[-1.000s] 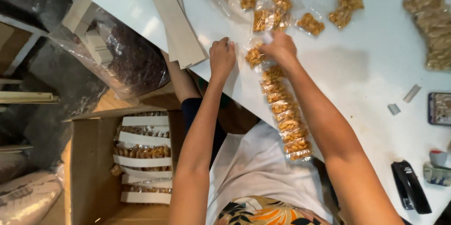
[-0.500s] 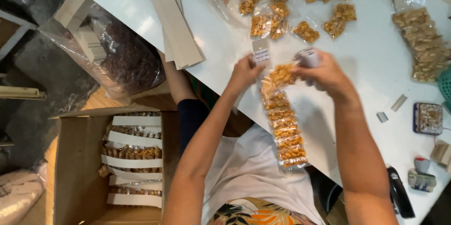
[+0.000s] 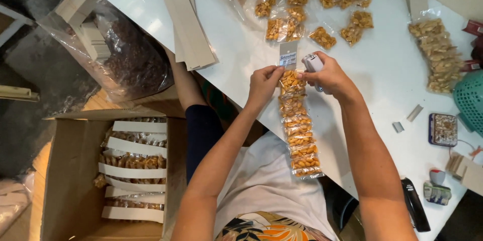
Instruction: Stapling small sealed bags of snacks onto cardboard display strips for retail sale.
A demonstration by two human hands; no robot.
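Seen from above, a person works at a white table (image 3: 382, 80). The left hand (image 3: 262, 84) is closed in a pinch on the top of a long cardboard strip (image 3: 297, 120) lined with small clear packets of golden snacks; the strip runs from the fingers back toward the person's body, past the table edge. The right hand (image 3: 329, 76) is wrapped shut around a small pale stapler (image 3: 313, 63), its nose touching the strip's top just beside the left fingertips. Beyond both hands lie loose snack packets (image 3: 322, 37) and, farther left, a stack of bare cardboard strips (image 3: 183, 19). Below the left arm, an open cardboard box (image 3: 60, 170) holds finished strips. To the right of the right arm sit a filled bag (image 3: 437, 55) and small metal pieces.

Risk, as a judgement: the stapler sits so close to the pinching fingers that a slip could catch them, and the strip's overhanging tail could drag it askew.
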